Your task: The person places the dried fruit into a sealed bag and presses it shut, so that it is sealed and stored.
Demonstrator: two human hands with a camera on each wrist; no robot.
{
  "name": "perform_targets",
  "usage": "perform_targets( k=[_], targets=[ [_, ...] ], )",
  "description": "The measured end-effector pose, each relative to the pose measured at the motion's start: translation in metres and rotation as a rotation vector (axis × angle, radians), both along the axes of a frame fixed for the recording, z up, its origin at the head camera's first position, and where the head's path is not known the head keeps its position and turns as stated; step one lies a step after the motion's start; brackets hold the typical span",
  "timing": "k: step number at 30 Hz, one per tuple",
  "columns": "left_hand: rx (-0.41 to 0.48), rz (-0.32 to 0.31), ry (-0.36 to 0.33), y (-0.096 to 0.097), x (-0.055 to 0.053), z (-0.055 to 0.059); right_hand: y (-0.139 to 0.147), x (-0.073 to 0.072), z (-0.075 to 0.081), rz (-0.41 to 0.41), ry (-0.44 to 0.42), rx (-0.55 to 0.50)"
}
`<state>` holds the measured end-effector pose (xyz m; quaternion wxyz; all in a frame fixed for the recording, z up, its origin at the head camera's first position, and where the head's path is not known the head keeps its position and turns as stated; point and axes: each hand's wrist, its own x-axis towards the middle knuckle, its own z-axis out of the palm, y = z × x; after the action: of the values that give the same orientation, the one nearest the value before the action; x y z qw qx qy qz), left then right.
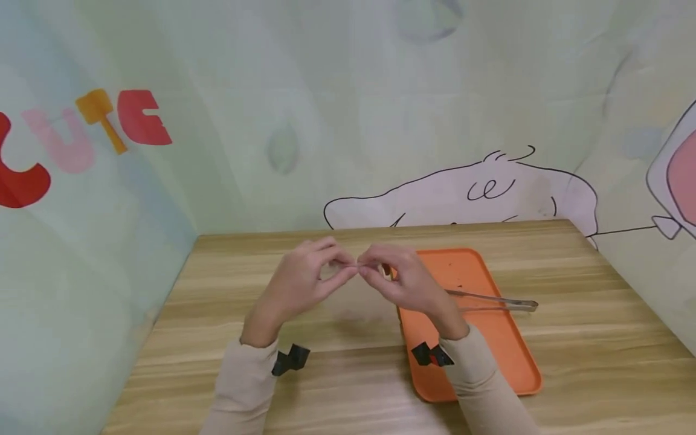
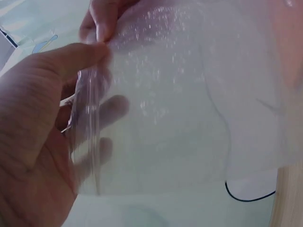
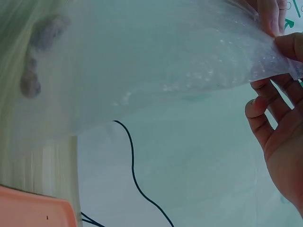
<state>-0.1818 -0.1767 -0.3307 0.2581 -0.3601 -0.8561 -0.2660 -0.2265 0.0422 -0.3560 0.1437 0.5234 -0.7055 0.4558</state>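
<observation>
A clear plastic zip bag point(image 2: 165, 109) hangs from both hands above the table. My left hand point(image 1: 299, 275) pinches its top edge between thumb and fingers; in the left wrist view its other fingers show through the film by the zip strip. Close beside it, fingertips nearly meeting, my right hand point(image 1: 399, 278) pinches the same edge. In the right wrist view some blurred dark brown lumps point(image 3: 45, 35) show through the lower part of the bag; I cannot tell what they are.
An orange tray point(image 1: 505, 356) lies on the wooden table point(image 1: 598, 338) under my right forearm. Metal tongs point(image 1: 519, 304) rest across it, their bent end past its right rim. Small dark specks dot the tray. A printed curtain point(image 1: 228, 121) stands behind the table.
</observation>
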Motion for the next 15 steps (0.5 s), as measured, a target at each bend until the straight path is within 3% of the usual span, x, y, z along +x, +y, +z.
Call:
perform_targets(
  k=[6,11,15],
  targets=[
    [0.043,-0.039,-0.025,-0.009,-0.001,-0.002,0.006,0.002,0.002,-0.02,-0.032,0.02],
    [0.001,-0.073,0.045,-0.007,-0.004,-0.003,0.011,0.002,0.007,-0.002,-0.111,0.131],
    [0.0,-0.085,0.077,-0.003,-0.003,-0.002,0.007,0.002,0.007,0.03,-0.125,0.143]
  ],
)
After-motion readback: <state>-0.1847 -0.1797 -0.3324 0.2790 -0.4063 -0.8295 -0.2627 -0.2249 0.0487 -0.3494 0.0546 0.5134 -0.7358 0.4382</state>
